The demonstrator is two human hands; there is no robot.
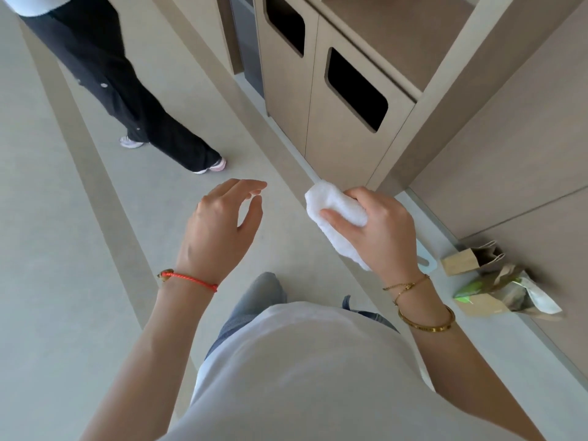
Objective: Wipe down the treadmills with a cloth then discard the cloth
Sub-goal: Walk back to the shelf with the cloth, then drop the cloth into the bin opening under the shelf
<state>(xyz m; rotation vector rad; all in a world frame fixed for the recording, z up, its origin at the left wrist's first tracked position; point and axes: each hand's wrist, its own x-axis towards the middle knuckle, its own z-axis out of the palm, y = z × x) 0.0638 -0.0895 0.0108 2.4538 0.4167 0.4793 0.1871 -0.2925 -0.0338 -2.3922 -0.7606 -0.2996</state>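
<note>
My right hand (pixel 378 230) grips a bunched white cloth (pixel 337 208), held at waist height over the floor. The cloth's free end hangs down below the hand. Ahead and above it stands a beige cabinet (pixel 286 100) with two dark rounded bin openings, the nearer opening (pixel 356 90) and the farther opening (pixel 284 25). My left hand (pixel 219 227) hovers beside the right one, its fingers relaxed and holding nothing. No treadmill is in view.
Another person in black trousers (pixel 127 100) stands on the pale floor at the upper left. Paper bags (pixel 496 281) lie on the floor by the wall at the right. A beige wall panel (pixel 515 154) runs along the right side.
</note>
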